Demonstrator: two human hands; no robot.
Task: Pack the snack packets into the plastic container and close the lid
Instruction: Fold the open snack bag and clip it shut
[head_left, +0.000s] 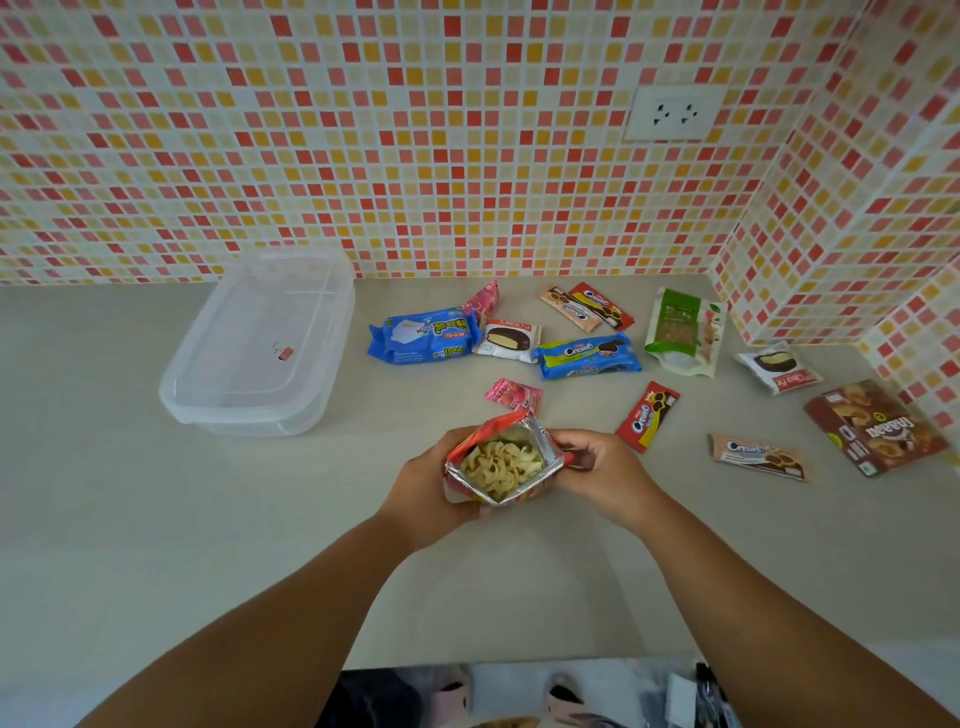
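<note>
An opened red foil snack packet (501, 460) with pale curly chips showing inside is held above the counter. My left hand (423, 480) grips its left side and my right hand (602, 470) pinches its right edge. The clear plastic container (260, 345) with its lid on sits at the back left. Several sealed packets lie behind the hands: a blue biscuit pack (423, 335), a Choco Pie (509, 340), a blue Cream-O pack (589, 356), a small pink packet (514, 393) and a red Cream-O sachet (648, 415).
To the right lie a green pouch (683, 332), two small sachets (587, 306), a second Choco Pie (776, 366), a brown Cream-O bar (758, 457) and a brown box (875, 426). The tiled wall has a socket (672, 114). The counter's front edge (519, 662) is near me.
</note>
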